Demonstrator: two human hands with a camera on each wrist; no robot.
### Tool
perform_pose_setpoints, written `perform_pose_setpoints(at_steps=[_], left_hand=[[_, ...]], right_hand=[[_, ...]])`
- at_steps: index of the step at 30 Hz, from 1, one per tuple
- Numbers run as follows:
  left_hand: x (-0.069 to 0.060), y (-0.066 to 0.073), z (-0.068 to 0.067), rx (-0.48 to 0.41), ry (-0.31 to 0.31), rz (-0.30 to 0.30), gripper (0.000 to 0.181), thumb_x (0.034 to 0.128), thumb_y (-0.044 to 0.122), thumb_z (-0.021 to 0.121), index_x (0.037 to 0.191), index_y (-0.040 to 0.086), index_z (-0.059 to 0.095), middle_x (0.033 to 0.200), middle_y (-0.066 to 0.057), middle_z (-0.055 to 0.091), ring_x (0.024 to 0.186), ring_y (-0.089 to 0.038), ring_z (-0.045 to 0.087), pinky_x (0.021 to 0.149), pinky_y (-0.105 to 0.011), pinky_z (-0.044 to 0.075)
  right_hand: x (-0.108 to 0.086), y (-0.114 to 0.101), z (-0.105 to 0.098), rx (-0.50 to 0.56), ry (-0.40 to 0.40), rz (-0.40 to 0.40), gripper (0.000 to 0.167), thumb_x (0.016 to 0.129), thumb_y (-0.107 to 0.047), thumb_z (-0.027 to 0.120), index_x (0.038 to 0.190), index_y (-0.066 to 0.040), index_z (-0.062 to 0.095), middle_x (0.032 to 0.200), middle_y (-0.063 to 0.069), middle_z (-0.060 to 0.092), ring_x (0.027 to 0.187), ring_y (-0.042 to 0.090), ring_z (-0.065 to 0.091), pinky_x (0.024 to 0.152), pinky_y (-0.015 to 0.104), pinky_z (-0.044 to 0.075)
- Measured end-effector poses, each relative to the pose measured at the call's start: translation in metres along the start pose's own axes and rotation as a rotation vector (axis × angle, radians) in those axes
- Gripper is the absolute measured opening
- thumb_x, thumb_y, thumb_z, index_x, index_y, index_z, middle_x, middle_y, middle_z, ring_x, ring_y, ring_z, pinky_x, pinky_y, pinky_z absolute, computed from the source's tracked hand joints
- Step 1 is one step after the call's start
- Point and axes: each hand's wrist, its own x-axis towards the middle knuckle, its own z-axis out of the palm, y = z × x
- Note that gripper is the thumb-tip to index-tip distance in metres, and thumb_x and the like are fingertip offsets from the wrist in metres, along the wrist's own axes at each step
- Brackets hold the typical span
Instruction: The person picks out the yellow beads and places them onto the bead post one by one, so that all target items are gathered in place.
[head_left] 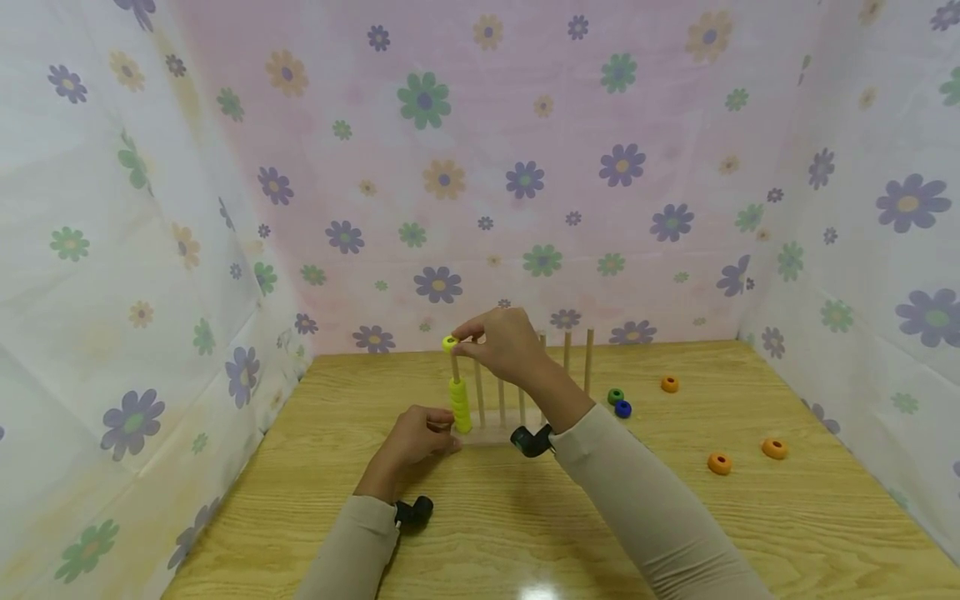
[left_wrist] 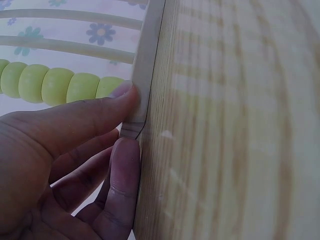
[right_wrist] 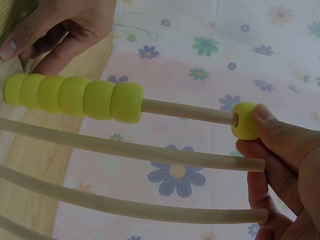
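Between thumb and fingers, my right hand (head_left: 510,346) pinches a yellow bead (right_wrist: 244,120) at the top of the leftmost wooden peg (right_wrist: 190,111). The peg's tip goes into the bead's hole. Lower on that same peg sits a stack of several yellow beads (head_left: 460,408), reaching down to the base. My left hand (head_left: 415,435) grips the left end of the peg rack's wooden base (left_wrist: 145,60), thumb on top and a fingertip against its end. Bare pegs (head_left: 501,400) stand in a row to the right, partly hidden behind my right hand and wrist.
Right of the rack lie a green bead (head_left: 616,397) and a blue bead (head_left: 622,409), touching or nearly so. Orange beads (head_left: 670,384) lie scattered farther right on the wooden table (head_left: 480,533). Flowered cloth (head_left: 487,125) encloses the back and sides.
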Motion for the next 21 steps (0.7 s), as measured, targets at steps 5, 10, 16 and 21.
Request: perform_pose_setpoints(at_steps=[5, 10, 16, 21], left_hand=[[0.000, -0.001, 0.000, 0.004, 0.002, -0.001, 0.054, 0.0871, 0.016, 0.085, 0.137, 0.004, 0.068, 0.135, -0.015, 0.068, 0.104, -0.022, 0.073, 0.083, -0.037, 0.063], [0.000, -0.001, 0.000, 0.016, 0.007, -0.006, 0.055, 0.0867, 0.017, 0.086, 0.137, 0.005, 0.068, 0.135, -0.014, 0.068, 0.103, -0.021, 0.073, 0.083, -0.036, 0.063], [0.000, 0.000, 0.000, 0.023, 0.009, -0.012, 0.055, 0.0866, 0.017, 0.086, 0.137, 0.005, 0.068, 0.135, -0.014, 0.069, 0.102, -0.020, 0.073, 0.082, -0.036, 0.063], [0.000, 0.000, 0.000, 0.016, 0.003, -0.011, 0.055, 0.0868, 0.017, 0.086, 0.137, 0.004, 0.068, 0.134, -0.015, 0.069, 0.100, -0.021, 0.073, 0.081, -0.036, 0.064]], right_hand=[[0.000, 0.002, 0.000, -0.010, 0.002, -0.005, 0.018, 0.090, -0.033, 0.082, 0.105, -0.022, 0.085, 0.094, -0.004, 0.080, 0.079, 0.009, 0.068, 0.049, 0.023, 0.042], [-0.002, 0.004, -0.003, -0.015, -0.001, -0.005, 0.022, 0.093, -0.035, 0.080, 0.108, -0.020, 0.084, 0.099, -0.003, 0.081, 0.083, 0.012, 0.072, 0.048, 0.023, 0.038], [-0.006, 0.006, -0.012, -0.036, 0.031, -0.028, 0.023, 0.091, -0.036, 0.082, 0.109, -0.021, 0.084, 0.102, -0.001, 0.081, 0.081, 0.015, 0.072, 0.052, 0.023, 0.046], [-0.011, 0.007, -0.020, -0.047, 0.054, -0.066, 0.025, 0.091, -0.037, 0.082, 0.110, -0.021, 0.084, 0.104, 0.000, 0.081, 0.077, 0.014, 0.070, 0.062, 0.025, 0.054]])
